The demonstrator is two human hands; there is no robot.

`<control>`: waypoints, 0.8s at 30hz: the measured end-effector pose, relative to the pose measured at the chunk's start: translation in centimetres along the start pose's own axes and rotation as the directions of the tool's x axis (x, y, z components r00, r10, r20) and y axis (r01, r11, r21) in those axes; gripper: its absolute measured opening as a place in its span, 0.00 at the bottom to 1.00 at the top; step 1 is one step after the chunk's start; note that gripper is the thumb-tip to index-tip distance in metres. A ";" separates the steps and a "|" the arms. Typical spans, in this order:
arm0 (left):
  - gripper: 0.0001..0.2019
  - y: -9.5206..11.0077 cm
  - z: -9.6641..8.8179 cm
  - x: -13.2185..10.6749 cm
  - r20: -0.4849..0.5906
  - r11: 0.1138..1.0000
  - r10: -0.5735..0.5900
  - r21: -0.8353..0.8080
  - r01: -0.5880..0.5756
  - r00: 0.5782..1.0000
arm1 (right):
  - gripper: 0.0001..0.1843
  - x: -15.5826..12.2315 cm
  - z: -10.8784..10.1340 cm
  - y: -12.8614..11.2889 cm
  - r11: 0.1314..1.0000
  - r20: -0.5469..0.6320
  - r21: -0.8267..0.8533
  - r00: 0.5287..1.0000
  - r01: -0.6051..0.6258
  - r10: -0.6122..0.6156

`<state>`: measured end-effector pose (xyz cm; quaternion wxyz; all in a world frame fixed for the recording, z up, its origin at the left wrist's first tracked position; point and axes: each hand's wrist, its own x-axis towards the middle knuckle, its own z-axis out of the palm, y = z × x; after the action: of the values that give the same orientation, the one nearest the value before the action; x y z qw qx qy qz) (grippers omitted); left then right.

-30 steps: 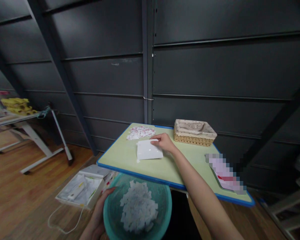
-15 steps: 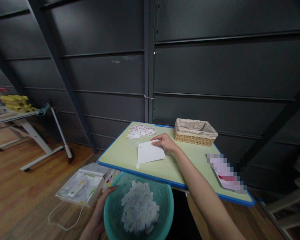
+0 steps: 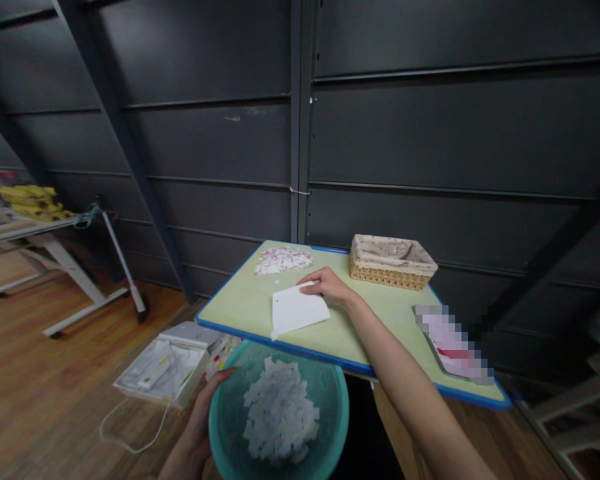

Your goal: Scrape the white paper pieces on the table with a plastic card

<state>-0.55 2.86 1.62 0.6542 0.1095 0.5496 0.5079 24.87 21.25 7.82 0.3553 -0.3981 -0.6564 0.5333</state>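
My right hand (image 3: 329, 288) grips the far edge of a white plastic scraper card (image 3: 297, 311) that stands on the green table (image 3: 245, 303) near its front edge. My left hand (image 3: 200, 420) holds the rim of a teal basin (image 3: 330, 407) just below that edge. The basin is filled with several small white paper pieces (image 3: 280, 417). A heap of white and red paper pieces (image 3: 283, 260) lies at the table's far left corner, beyond the scraper.
A wicker basket (image 3: 391, 262) stands at the table's back right. A pixelated sheet (image 3: 453, 343) lies at the right edge. On the wooden floor to the left sit a white box with a cord (image 3: 160, 365) and a white-legged table with yellow things (image 3: 33, 203).
My right hand has drawn the scraper toward the table's front edge and tilted it. The basin has stayed under the edge in my left hand.
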 end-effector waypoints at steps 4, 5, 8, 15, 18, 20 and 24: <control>0.07 -0.3 -0.2 0.3 0.027 1.000 0.021 0.015 -0.021 0.999 | 0.18 0.1 0.1 0.2 1.000 0.011 -0.025 1.000 0.007 -0.007; 0.08 -0.3 -0.3 0.4 0.035 1.000 0.015 0.017 -0.016 0.999 | 0.18 0.1 0.1 0.2 1.000 0.012 -0.027 1.000 0.006 -0.006; 0.05 -0.5 -0.4 0.7 0.038 0.999 0.028 0.018 -0.029 0.999 | 0.19 0.2 0.0 0.4 1.000 0.017 -0.017 1.000 -0.008 0.008; 0.06 -0.5 -0.7 0.9 0.056 0.999 0.023 0.027 -0.025 0.998 | 0.21 0.0 0.7 0.4 1.000 0.091 0.004 0.995 -0.031 0.031; 0.05 -0.5 -0.8 1.0 0.042 0.998 0.026 0.060 -0.029 0.999 | 0.22 -0.2 1.0 0.2 0.999 0.148 0.017 0.989 -0.034 0.031; 0.05 -0.5 -0.9 1.0 0.037 0.998 0.009 0.062 -0.012 0.999 | 0.22 -0.3 0.9 0.0 0.998 0.118 0.061 0.993 -0.028 0.021; 0.04 -0.3 -0.7 0.8 0.057 1.000 0.018 -0.005 -0.018 0.998 | 0.21 -0.1 0.3 -0.2 0.992 -0.001 0.120 0.999 -0.033 0.034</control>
<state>-1.09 3.04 0.62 0.6653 0.1276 0.5285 0.5116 24.60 20.97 7.92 0.3707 -0.3877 -0.6158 0.5771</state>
